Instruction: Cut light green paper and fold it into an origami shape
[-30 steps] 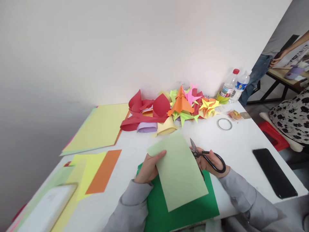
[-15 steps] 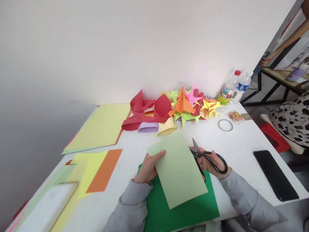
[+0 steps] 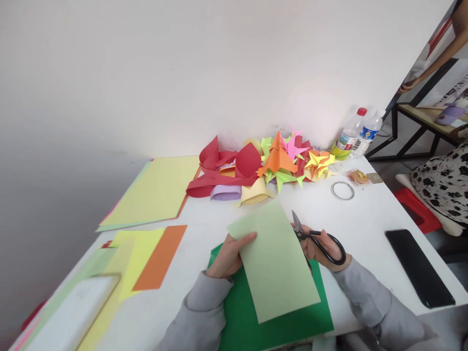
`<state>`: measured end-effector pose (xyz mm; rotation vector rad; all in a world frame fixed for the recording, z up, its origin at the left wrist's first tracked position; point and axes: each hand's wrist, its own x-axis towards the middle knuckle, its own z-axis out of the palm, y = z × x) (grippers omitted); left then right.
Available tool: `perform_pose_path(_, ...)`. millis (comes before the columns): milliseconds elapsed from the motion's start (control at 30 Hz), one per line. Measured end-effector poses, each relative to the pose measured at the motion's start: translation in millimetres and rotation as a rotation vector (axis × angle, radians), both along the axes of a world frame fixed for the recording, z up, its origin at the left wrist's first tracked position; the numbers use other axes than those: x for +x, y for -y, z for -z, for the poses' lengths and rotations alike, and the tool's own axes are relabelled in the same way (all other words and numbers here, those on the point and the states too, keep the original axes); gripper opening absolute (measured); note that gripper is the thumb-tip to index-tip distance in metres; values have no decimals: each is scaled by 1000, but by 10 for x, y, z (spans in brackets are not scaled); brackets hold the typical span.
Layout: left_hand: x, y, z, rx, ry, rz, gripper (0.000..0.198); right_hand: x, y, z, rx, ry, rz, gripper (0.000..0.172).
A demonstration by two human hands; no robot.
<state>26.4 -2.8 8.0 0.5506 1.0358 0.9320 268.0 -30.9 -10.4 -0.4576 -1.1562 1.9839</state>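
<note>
A pale green sheet of paper (image 3: 280, 268) is tilted above a dark green sheet (image 3: 241, 319) at the table's front edge. My left hand (image 3: 228, 254) pinches the pale sheet at its left edge, thumb on top and the other fingers behind it. My right hand (image 3: 323, 246) is closed around black-handled scissors (image 3: 304, 234), whose metal blades point up and away. The lower handle is partly hidden behind the pale sheet, close to its right edge. No cut shows in the sheet.
Folded paper shapes (image 3: 278, 161) are piled against the wall, near two bottles (image 3: 363, 139). Large yellow sheets (image 3: 157, 190) and an orange strip (image 3: 160, 258) lie left. A tape roll (image 3: 342, 190) and a black phone (image 3: 419, 268) are right. Another person's arm (image 3: 435, 63) shows beyond.
The pale green sheet and my left hand have shifted slightly right and toward me. The right hand with the scissors stays nearly in place; the view has moved a little.
</note>
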Motion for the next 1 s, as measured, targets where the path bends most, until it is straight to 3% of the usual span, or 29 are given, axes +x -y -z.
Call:
perform_pose_path(167,18,-9,-20,21,-26,-24,76,7,1,18,-3,61,60,88)
perform_pose_path(400,28,-1,-37,35,-29,-26,75,-13,1,-36,-9,-6,22,87)
perform_pose_path(667,-36,22,1,-51,29,-78,71,-22,12,-45,-85,14,83,90)
perform_pose_path(1000,-6,27,-5,-56,-21,-27,74,-27,16,-69,-52,85,113,90)
